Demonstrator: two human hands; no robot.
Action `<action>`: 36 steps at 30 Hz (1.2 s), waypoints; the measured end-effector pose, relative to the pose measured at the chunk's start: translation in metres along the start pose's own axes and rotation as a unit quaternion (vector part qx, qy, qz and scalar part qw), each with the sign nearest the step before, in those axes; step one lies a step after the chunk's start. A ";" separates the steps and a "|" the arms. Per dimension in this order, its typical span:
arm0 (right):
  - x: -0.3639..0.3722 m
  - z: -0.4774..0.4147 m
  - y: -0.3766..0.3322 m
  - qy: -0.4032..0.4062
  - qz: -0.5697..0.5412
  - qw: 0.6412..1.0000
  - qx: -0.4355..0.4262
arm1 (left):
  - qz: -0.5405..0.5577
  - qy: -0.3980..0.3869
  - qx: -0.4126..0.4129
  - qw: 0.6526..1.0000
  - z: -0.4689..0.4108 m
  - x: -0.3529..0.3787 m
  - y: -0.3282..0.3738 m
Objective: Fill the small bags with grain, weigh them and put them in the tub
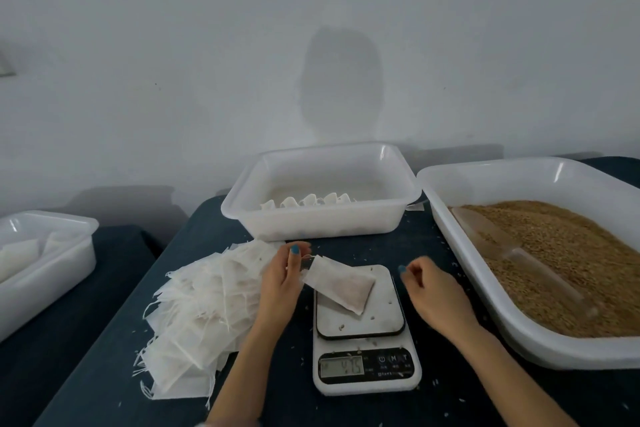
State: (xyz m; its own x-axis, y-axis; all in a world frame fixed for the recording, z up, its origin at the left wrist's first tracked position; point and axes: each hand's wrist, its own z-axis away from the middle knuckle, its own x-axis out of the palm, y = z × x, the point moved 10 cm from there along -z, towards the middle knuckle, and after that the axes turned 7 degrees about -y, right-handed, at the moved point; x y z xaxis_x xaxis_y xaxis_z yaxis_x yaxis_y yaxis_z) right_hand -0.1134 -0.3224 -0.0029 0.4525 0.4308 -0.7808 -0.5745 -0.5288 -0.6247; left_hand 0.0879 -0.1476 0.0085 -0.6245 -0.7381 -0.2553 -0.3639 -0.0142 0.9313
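A filled small white bag [341,282] lies slanted on the platform of the kitchen scale [363,329], whose display shows a reading. My left hand [284,274] pinches the bag's drawstring end at its upper left. My right hand [429,291] hovers just right of the scale, fingers loosely curled, holding nothing. A heap of empty white bags [207,305] lies left of the scale. Behind the scale stands the white tub [322,218] with a row of filled bags [308,200] inside. At the right a big white tray [485,270] holds brown grain [571,253] and a clear scoop [512,250].
Another white tub [52,253] with bags in it stands on a separate surface at the far left. Loose grains are scattered over the dark blue tablecloth [450,402] and on the scale. A pale wall rises close behind the tubs.
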 end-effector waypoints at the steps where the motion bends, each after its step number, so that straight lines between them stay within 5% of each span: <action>1: 0.000 -0.002 0.012 0.019 0.005 1.000 0.013 | 0.000 0.000 0.000 1.000 0.001 0.000 0.000; 20: -0.002 -0.002 0.031 0.072 -0.071 0.995 -0.022 | -0.106 -0.110 0.055 0.987 0.011 0.030 0.022; 32: -0.005 -0.001 0.035 0.077 -0.171 0.982 -0.028 | -0.215 -0.284 0.156 0.921 0.012 0.140 0.098; 36: -0.001 -0.002 0.039 0.056 -0.181 0.982 -0.016 | -0.224 -0.260 0.149 0.927 -0.031 0.147 0.132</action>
State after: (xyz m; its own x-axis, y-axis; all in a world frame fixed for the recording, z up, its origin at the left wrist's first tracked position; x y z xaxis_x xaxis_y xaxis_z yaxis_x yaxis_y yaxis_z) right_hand -0.1346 -0.3448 -0.0268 0.6965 0.5118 -0.5029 -0.3417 -0.3797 -0.8597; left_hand -0.0298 -0.2788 0.1018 -0.5850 -0.2769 -0.7623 -0.7938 0.0028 0.6081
